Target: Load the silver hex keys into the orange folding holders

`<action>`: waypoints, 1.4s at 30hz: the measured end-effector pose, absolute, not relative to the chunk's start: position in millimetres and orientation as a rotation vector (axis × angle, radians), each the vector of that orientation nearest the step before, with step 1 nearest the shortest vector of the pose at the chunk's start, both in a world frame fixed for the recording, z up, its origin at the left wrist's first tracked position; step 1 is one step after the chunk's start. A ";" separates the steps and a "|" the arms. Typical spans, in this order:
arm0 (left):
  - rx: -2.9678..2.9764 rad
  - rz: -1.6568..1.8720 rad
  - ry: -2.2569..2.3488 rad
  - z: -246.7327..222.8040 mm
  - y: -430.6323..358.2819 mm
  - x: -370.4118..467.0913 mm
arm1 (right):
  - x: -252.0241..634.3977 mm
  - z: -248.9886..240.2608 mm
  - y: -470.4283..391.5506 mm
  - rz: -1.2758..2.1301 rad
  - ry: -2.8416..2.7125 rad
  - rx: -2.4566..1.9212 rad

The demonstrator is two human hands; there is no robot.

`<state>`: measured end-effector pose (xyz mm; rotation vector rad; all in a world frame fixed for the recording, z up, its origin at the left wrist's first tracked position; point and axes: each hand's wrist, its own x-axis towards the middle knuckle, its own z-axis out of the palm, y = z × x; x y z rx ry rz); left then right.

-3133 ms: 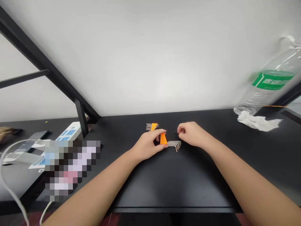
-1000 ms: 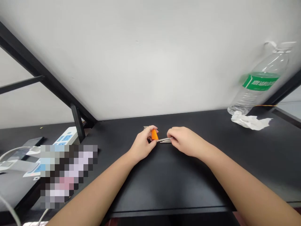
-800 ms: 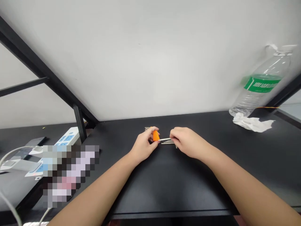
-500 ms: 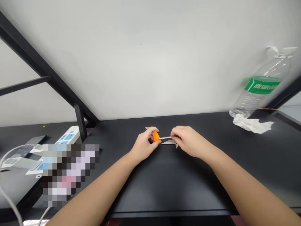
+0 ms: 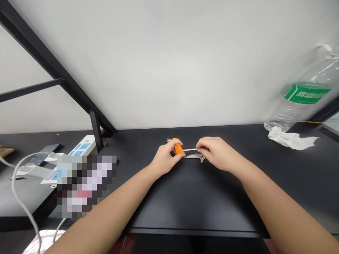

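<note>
My left hand [image 5: 167,157] is closed on an orange hex key holder [image 5: 178,148], thumb at its near end and fingers over the far end. Thin metal keys [image 5: 168,140] show past the holder's left side, partly behind my fingers. Between thumb and fingertips my right hand [image 5: 214,151] pinches a hex key [image 5: 190,149]. That key's left tip meets the holder's right side; whether it is inside a hole, I cannot tell. Just below it, several loose L-shaped hex keys [image 5: 194,156] lie side by side on the black table, their bent ends near my right hand.
A large clear bottle with a green label [image 5: 307,93] stands at the back right, with a crumpled white tissue [image 5: 292,138] before it. On the left are a white power strip [image 5: 84,145], a white cable [image 5: 19,197], a dark phone-like slab [image 5: 45,155] and a black frame post [image 5: 95,128].
The hex key in my right hand has shifted relative to the holder: its tip lay over the orange face and now meets the right side. The view has swung slightly left.
</note>
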<state>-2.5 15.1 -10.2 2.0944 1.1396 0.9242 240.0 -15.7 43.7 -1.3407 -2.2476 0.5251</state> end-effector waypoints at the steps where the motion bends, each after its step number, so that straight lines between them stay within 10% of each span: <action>1: 2.097 0.932 1.146 -10.1 15.1 -2.6 | 239.4 43.4 -15.7 0.528 -2.248 -1.342; 19: 2.198 0.742 1.017 0.3 6.3 1.1 | 211.5 20.5 -20.0 1.406 -1.734 -1.189; 27: 2.207 0.652 1.052 -5.9 8.8 -2.1 | 231.4 21.7 -16.7 0.318 -2.494 -1.642; 42: 2.249 0.697 1.103 -6.2 13.0 -1.4 | 219.7 20.6 -18.2 0.055 -2.667 -1.678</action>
